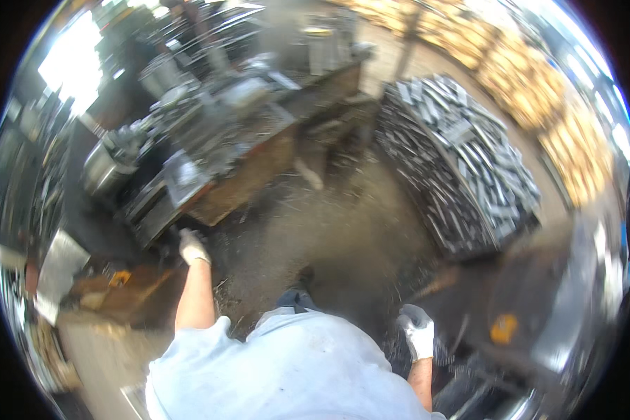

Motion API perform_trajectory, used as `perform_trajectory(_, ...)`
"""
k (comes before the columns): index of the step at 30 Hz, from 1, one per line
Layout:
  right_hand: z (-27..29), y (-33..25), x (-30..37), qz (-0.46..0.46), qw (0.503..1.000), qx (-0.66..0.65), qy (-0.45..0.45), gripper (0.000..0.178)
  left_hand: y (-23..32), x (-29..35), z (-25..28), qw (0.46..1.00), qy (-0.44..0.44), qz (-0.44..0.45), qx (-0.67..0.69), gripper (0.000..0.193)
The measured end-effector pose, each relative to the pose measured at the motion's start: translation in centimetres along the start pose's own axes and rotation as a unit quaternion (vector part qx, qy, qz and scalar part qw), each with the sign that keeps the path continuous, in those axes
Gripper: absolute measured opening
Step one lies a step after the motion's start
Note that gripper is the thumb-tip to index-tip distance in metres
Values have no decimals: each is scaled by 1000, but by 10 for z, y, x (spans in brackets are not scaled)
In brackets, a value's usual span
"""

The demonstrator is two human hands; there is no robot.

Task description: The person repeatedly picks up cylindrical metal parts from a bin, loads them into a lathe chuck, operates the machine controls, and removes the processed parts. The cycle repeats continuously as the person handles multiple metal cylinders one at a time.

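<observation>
My left hand (192,248), in a whitish glove with darker fingers, reaches out at the left near the lower corner of a cluttered workbench (241,180). Motion smears its fingers, so I cannot tell whether it holds anything. Lower right, my right hand (417,332) hangs beside my body in a white glove with grey fingers. Its fingers bend loosely, slightly apart, and nothing shows in them. Near this hand is dark machinery or metal with a yellow-orange part (503,329). Between my arms are my light blue shirt (280,364) and one dark shoe (304,275).
A large dark bin (434,189) heaped with silvery metal pieces (462,133) stands right of the stained floor (329,217). Behind it run stacks of yellowish-tan goods (521,84). On the bench's left side sits a metal pot-like container (107,171). Scraps litter the floor.
</observation>
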State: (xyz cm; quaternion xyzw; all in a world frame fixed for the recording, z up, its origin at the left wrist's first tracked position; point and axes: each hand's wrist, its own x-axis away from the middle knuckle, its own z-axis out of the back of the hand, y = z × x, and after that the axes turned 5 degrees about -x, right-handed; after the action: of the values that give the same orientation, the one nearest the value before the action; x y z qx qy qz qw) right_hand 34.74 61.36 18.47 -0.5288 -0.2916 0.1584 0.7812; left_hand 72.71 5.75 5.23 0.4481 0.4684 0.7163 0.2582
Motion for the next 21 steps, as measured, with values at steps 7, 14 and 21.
perform_trajectory(7, -161, -97, -151, 43, 955, 171, -240, 41, 49, -99, 225, 869, 488, 59, -60, 66)
perform_trajectory(14, -225, -116, -217, 123, 871, 320, -352, 50, -9, -148, 349, 549, 341, -95, -758, 61)
perform_trajectory(21, -222, -95, -299, 141, 855, 305, -395, 51, -29, -187, 295, 673, 402, -234, -575, 39)
